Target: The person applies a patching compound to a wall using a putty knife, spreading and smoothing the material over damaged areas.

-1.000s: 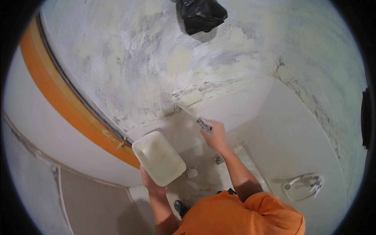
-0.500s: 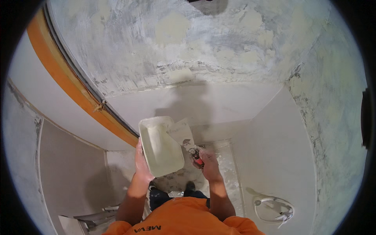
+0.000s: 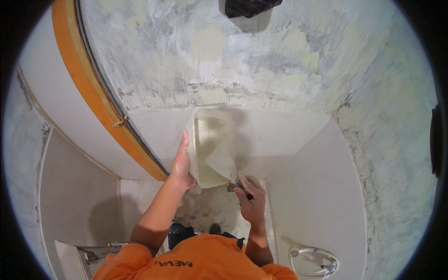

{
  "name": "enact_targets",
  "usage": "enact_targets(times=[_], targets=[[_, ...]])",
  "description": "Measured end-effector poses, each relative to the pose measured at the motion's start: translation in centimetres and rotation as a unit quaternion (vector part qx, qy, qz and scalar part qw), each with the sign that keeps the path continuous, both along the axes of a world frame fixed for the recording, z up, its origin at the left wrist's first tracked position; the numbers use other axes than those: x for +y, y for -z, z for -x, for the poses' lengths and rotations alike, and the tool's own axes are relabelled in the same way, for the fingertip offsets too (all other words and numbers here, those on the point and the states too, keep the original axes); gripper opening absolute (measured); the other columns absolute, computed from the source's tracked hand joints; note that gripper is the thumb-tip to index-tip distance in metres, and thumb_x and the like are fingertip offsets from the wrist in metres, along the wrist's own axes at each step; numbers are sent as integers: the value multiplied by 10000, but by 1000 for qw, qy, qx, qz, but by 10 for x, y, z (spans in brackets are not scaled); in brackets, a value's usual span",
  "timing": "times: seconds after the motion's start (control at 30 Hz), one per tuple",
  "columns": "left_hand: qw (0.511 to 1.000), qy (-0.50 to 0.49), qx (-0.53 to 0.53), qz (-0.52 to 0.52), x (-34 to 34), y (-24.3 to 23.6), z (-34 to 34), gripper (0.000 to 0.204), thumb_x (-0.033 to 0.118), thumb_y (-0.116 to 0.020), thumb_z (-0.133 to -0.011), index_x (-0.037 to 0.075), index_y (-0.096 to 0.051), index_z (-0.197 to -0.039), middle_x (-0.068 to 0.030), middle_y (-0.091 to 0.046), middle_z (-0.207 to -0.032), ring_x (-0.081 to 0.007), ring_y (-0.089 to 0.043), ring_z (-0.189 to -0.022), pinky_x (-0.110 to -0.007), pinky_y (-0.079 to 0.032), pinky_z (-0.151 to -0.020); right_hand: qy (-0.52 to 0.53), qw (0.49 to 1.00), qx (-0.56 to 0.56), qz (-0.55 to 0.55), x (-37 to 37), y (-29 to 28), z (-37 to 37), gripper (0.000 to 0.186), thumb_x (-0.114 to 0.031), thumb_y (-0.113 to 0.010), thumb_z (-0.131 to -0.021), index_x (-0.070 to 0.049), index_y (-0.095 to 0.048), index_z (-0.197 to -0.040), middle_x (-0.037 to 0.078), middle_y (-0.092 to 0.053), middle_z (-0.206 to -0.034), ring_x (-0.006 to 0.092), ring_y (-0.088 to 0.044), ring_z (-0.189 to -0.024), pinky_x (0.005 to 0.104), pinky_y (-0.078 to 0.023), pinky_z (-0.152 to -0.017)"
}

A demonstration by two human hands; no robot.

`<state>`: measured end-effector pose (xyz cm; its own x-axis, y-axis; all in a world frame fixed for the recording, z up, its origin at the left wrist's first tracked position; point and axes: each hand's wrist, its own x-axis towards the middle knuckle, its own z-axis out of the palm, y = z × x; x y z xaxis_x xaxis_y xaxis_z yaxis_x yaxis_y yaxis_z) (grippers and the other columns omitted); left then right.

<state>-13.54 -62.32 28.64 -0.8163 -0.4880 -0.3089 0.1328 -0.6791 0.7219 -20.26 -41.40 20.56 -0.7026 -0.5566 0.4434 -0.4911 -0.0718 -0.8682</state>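
Note the pale tub (image 3: 192, 154) at centre of frame, clamped at its left side in the left hand (image 3: 182, 165); note the wide filling knife (image 3: 223, 161) over its lower right, gripped by the handle in the right hand (image 3: 252, 193), apart from the left; brace the tub firmly, draw the blade evenly, then wipe excess on the rim; inside, observe what looks like pale yellowish paste (image 3: 206, 135), depth impossible to tell.

Plastered wall (image 3: 210, 56): fairly bright
Grey panel (image 3: 77, 172): dimmer — broad shadow low down
Plastic tub (image 3: 192, 154): slightly soft, shadow to its right
Orange frame (image 3: 86, 84): fisheye-bowed — picture corners black
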Motion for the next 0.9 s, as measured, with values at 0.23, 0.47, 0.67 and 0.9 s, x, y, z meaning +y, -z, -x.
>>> enact_targets(times=[0.23,0.47,0.67,0.9], targets=[[967,42,252,-19,10,-6,68,768,714,-351,-1033,131,-430,-1527,-118,-563,-1431,-307,-568,-1303,-482,-518,-1065,149,985,91,-7,25,-48,-23,401,-3,-682,-888,57,-677,-1284,174,-660,-931,282,-621,-790,324,-497,-731],[960,0,262,-95,41,-1,108,746,715,-475,-980,190,-460,-1509,-83,-555,-1448,-325,-576,-1299,-562,-517,-1044,223,967,77,-96,95,-49,-31,417,-7,-763,-847,50,-699,-1255,146,-711,-930,244,-665,-809,318,-523,-749],[929,59,350,-104,80,8,113,677,650,-383,-1054,180,-382,-1540,-87,-524,-1455,-296,-575,-1298,-522,-536,-1058,174,961,-178,124,146,-23,-43,357,-42,-726,-900,75,-674,-1233,105,-710,-913,127,-599,-699,269,-483,-625],[937,95,332,-44,149,36,98,566,537,-423,-1068,172,-426,-1501,-67,-570,-1372,-258,-606,-1253,-469,-553,-1042,-22,873,-361,328,132,-21,-52,405,-322,-603,-1055,67,-635,-1165,108,-659,-798,140,-538,-538,266,-392,-482]])
